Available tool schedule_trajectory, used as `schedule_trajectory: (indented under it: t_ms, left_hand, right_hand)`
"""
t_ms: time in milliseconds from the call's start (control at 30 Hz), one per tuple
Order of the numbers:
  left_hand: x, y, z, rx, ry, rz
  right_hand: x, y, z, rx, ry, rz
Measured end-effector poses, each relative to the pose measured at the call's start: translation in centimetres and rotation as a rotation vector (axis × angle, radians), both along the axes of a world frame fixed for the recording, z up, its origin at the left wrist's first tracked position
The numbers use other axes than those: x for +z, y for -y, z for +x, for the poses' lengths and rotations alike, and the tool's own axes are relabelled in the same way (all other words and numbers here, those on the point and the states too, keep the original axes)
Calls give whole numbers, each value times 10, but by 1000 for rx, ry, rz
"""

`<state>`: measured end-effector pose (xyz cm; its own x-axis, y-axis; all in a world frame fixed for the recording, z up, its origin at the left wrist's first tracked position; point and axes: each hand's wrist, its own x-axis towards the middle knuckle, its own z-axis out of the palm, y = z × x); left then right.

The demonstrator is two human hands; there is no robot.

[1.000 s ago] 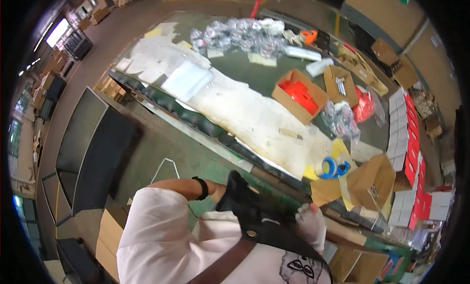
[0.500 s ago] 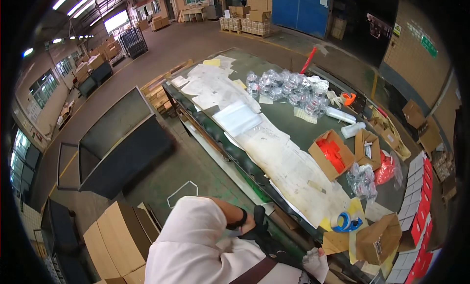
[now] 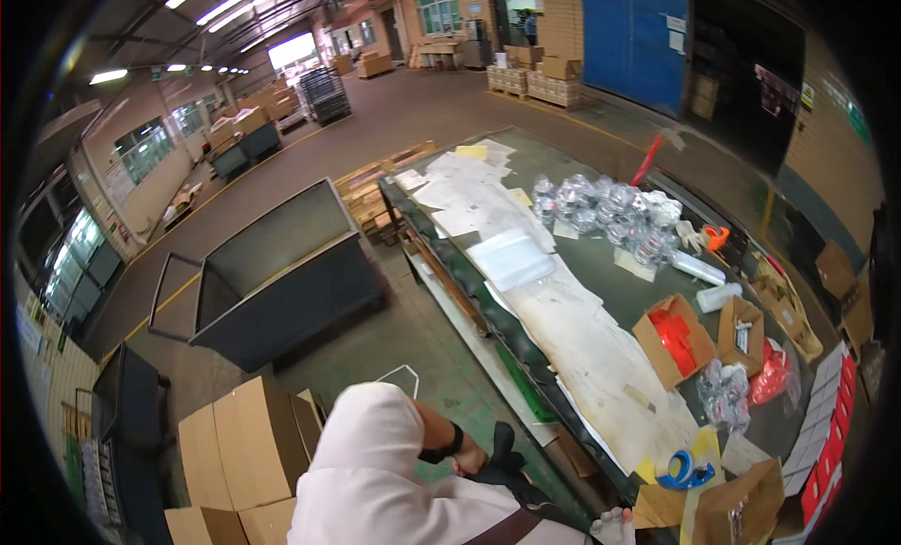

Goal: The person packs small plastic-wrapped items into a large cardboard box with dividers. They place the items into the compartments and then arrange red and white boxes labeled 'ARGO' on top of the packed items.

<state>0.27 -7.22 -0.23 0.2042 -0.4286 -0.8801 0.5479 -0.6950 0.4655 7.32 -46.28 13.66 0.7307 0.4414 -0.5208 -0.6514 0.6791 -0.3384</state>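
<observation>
My left hand (image 3: 470, 460), with a black band on its wrist, is held low in front of my body. Its fingers are curled beside a dark object or piece of clothing (image 3: 504, 456); what they hold, if anything, is hidden. My right hand (image 3: 614, 527), in a whitish glove with bare fingertips, shows at the lower edge, partly cut off. It is nearest to an open cardboard box (image 3: 741, 504) and a blue tape dispenser (image 3: 684, 471) at the near end of the workbench (image 3: 615, 282). I cannot make out anything in that hand.
Paper sheets (image 3: 601, 357) cover the bench's left side. Plastic-wrapped items (image 3: 615, 212) lie farther back, near a box with red contents (image 3: 674, 340). A dark metal cart (image 3: 300, 306) and large cartons (image 3: 239, 442) stand on the left. Red-and-white boxes (image 3: 826, 442) line the right.
The view has swung left and up, so the bench and cart sit farther right and lower. My right hand shows less, nearer the lower edge. My left hand stays near my body.
</observation>
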Motion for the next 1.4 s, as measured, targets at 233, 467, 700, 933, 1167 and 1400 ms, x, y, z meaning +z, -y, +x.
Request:
schedule_trajectory:
  t_ms: [233, 467, 700, 933, 1167, 1400]
  left_hand:
    - [-22, -11, -16, 279, 946, -114]
    - [-1, -111, 29, 310, 146, 58]
    - [154, -323, 176, 726, 444, 195]
    - [245, -427, 419, 1116, 998, 69]
    - [133, -431, 571, 448, 937, 887]
    - [89, -417, 575, 408, 1022, 1026]
  right_hand:
    - [-67, -7, 18, 203, 500, -391]
    - [-6, -94, 69, 500, 789, -976]
    - [101, -182, 175, 728, 1151, -1526]
    - [203, -370, 399, 229, 778, -524]
    - [27, -585, 561, 624, 1280, -1712]
    - [-27, -680, 579, 783, 918, -1842]
